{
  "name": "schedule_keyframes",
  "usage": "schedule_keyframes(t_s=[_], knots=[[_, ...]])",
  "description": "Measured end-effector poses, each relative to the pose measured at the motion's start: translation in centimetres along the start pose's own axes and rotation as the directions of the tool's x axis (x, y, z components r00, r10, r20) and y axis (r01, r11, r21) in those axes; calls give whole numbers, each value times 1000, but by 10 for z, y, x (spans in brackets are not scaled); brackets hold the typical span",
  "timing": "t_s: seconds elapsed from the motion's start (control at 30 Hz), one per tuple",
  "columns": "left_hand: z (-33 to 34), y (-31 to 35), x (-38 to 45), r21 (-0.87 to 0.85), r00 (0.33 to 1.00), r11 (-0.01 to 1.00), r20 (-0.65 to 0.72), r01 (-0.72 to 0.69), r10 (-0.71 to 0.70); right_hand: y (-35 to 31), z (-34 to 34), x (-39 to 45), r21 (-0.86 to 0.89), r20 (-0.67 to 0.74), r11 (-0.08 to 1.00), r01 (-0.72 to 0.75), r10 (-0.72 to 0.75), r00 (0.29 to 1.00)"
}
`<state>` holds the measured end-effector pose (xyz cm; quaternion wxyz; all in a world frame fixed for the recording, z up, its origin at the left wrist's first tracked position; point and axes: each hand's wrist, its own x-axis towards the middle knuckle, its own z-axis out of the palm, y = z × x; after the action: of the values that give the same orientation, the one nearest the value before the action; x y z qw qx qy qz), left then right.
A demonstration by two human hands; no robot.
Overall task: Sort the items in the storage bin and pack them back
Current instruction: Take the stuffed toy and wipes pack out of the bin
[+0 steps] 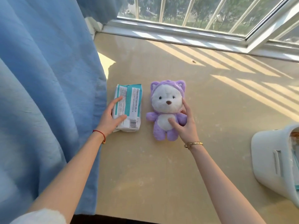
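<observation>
Beige sill [161, 159], blue curtain [40, 78], barred window [202, 13]

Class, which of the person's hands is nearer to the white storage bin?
Right. The right hand rests on the purple plush bear, left of the storage bin; the left hand lies farther left, on the tissue pack.
</observation>
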<state>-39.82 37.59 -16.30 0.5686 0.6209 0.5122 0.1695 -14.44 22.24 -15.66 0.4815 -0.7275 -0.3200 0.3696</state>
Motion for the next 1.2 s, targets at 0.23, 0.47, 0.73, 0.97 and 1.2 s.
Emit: schedule_keyframes(t_s=[0.23,0.47,0.73,0.97,1.2], knots=[[-5,7,-6,334,988,943,-142,-10,61,-7,-4,-4,-270,-39,961,67,-81,996],[-18,65,-65,606,953,789,-169,-100,250,-38,-45,-34,-640,-20,753,154,-216,976],[-5,134,-160,694,895,667,-74,-271,441,-94,-113,-141,-733,-89,667,132,-286,954],[24,173,-228,716,837,598,-36,-359,546,-108,-185,-232,-754,-128,645,126,-332,934],[84,195,-278,704,802,579,-24,-410,597,-94,-265,-281,-733,-178,671,108,-344,922]])
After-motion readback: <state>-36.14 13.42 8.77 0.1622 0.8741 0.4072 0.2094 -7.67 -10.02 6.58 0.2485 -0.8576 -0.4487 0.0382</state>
